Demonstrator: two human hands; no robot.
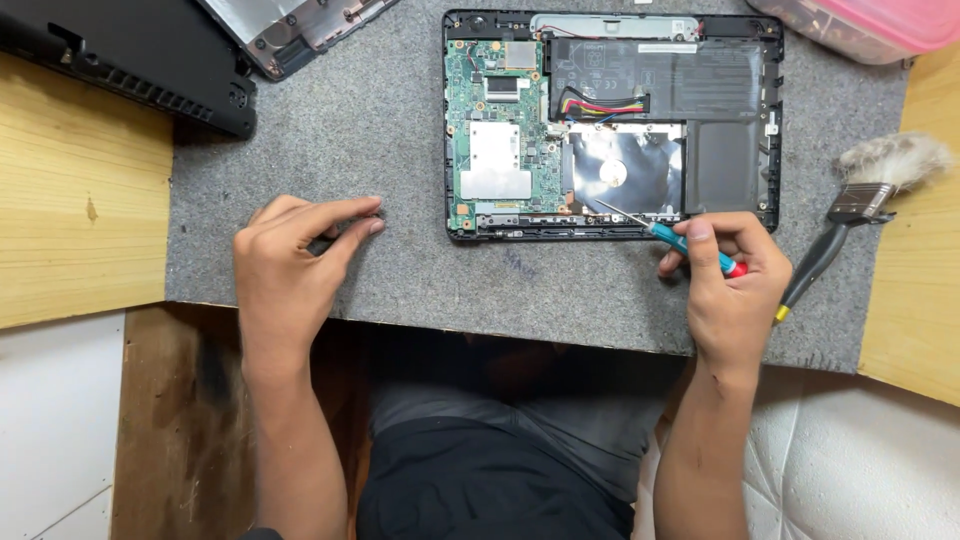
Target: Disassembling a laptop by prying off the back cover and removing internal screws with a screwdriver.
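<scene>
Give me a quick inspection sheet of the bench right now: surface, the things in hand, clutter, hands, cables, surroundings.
Surface: grey felt mat over a wooden bench.
Job's things: opened laptop base, green circuit board and black battery exposed; screwdriver with its tip at the lower edge.
Clutter: brush at right; black laptop cover and another casing part at upper left.
Hands: right hand grips the screwdriver; left hand rests fingertips on the mat.
Cables: coloured wire bundle at the battery.
Surroundings: pink-lidded container at upper right.

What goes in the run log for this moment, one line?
left hand: fingertips pinched on grey mat | right hand: holds screwdriver, tip at opened laptop | brush: idle at right
</scene>
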